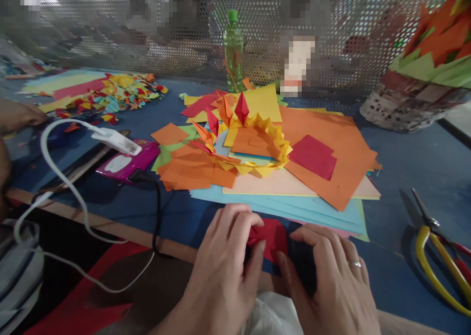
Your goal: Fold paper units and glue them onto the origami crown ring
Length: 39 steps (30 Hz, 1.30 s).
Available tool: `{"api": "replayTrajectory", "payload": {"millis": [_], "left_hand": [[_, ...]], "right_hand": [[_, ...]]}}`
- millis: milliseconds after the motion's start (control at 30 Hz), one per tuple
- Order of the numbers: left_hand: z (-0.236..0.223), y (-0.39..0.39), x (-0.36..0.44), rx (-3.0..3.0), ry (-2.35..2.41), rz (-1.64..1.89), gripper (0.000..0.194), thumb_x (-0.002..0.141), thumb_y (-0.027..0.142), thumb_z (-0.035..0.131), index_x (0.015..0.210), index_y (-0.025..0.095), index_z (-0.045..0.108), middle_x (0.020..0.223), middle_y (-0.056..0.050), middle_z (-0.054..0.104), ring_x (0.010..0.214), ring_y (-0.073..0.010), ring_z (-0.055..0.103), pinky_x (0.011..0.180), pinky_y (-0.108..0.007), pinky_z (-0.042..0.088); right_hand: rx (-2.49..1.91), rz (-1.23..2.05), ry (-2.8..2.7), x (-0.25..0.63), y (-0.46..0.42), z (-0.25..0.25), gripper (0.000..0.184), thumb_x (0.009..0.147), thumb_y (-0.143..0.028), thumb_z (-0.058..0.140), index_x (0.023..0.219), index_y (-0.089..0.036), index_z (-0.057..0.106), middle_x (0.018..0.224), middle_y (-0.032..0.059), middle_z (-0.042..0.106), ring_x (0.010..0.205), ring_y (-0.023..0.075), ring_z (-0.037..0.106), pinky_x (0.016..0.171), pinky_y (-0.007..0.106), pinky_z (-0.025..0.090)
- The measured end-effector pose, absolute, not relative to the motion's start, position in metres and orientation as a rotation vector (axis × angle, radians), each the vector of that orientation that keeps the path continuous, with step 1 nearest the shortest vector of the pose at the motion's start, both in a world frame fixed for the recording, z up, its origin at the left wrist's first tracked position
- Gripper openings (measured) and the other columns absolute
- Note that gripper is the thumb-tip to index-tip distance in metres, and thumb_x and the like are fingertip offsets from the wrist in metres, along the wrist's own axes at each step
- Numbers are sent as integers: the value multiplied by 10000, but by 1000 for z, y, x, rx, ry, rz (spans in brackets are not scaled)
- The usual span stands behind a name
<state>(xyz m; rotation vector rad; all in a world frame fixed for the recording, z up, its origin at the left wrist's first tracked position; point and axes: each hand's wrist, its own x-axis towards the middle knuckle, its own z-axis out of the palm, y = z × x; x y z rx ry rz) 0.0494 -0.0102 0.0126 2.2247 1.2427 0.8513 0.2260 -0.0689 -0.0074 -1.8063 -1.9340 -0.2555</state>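
Both my hands press on a small folded piece of red paper [270, 237] at the near edge of the blue table [423, 168]. My left hand [224, 266] curls its fingers over the paper's left side, pinching it. My right hand [331, 276], with a ring on one finger, lies over the right side with its fingertips pushing down. Just beyond them lies a stack of coloured paper sheets [324, 178], with a ring of folded yellow paper units [272, 151] and red and orange folded pieces [241, 108] standing on it.
Yellow-handled scissors [437, 256] lie at the right. A magenta phone [127, 164] with white and black cables lies at the left. A green bottle [233, 48] stands by the mesh wall. A woven basket [408, 104] sits at far right. Paper scraps [114, 92] and another person's hand [16, 116] are at far left.
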Motion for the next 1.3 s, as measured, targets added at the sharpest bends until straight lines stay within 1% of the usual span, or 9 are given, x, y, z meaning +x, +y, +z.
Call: {"api": "replayTrajectory", "payload": {"millis": [133, 267, 533, 767, 867, 933, 1100, 1167, 1300], "left_hand": [[11, -11, 47, 2276, 1294, 829, 286, 962, 93, 510, 1208, 239, 509, 1209, -64, 546, 1146, -230, 535, 977, -395, 470], [11, -11, 45, 2291, 1323, 799, 317, 968, 119, 515, 1252, 258, 496, 1237, -65, 553, 1159, -245, 542, 990, -422, 470], [12, -4, 37, 2297, 1349, 781, 270, 983, 158, 515, 1233, 259, 502, 1214, -70, 574, 1148, -261, 547, 966, -434, 479], [8, -2, 31, 2335, 1362, 846, 269, 999, 130, 477, 1250, 220, 512, 1211, -79, 576, 1138, -256, 543, 980, -449, 460], [6, -1, 29, 2357, 1343, 914, 268, 1002, 105, 475, 1245, 204, 528, 1207, -81, 580, 1137, -243, 544, 986, -433, 457], [6, -4, 29, 2344, 1319, 1028, 274, 1000, 69, 471, 1230, 196, 551, 1206, -81, 589, 1143, -223, 551, 1005, -408, 454], [1, -29, 31, 2216, 1108, 1333, 306, 954, -22, 503, 1144, 181, 631, 1136, -73, 633, 1093, -159, 605, 961, -286, 492], [-4, -41, 34, 2265, 991, 1306, 360, 940, -27, 519, 1218, 168, 640, 1193, -93, 657, 1137, -172, 610, 999, -293, 495], [-12, -52, 39, 2479, 940, 1181, 351, 974, 78, 558, 1309, 151, 633, 1251, -103, 709, 1174, -209, 640, 1059, -349, 487]], "right_hand": [[-1804, -269, -1931, 227, -70, -8, 216, 978, -396, 551, 1095, -215, 565, 1070, 73, 662, 1006, 257, 549, 806, 350, 386], [-1792, -292, -1959, 228, -69, -9, 223, 971, -404, 563, 1090, -216, 569, 1078, 70, 665, 1007, 257, 549, 811, 345, 387], [-1807, -313, -1956, 229, -69, -10, 231, 974, -423, 564, 1089, -222, 563, 1080, 67, 666, 1009, 260, 553, 801, 338, 392], [-1814, -274, -1925, 225, -70, -8, 210, 980, -408, 553, 1093, -230, 547, 1060, 70, 659, 991, 264, 550, 778, 347, 383], [-1822, -252, -1904, 224, -71, -9, 214, 979, -427, 555, 1085, -242, 547, 1055, 63, 658, 979, 265, 553, 770, 351, 381], [-1839, -219, -1879, 223, -71, -10, 200, 982, -422, 547, 1086, -251, 546, 1065, 60, 660, 988, 268, 558, 782, 357, 385], [-1853, -158, -1816, 219, -71, -10, 189, 982, -428, 556, 1077, -264, 548, 1052, 51, 666, 993, 268, 573, 800, 369, 395], [-1846, -119, -1792, 219, -72, -7, 191, 990, -433, 549, 1080, -264, 548, 1048, 47, 667, 1002, 263, 576, 811, 372, 404], [-1810, 48, -1736, 223, -71, 2, 160, 1037, -362, 466, 1130, -263, 549, 1088, 43, 684, 1024, 225, 614, 848, 363, 441]]}}
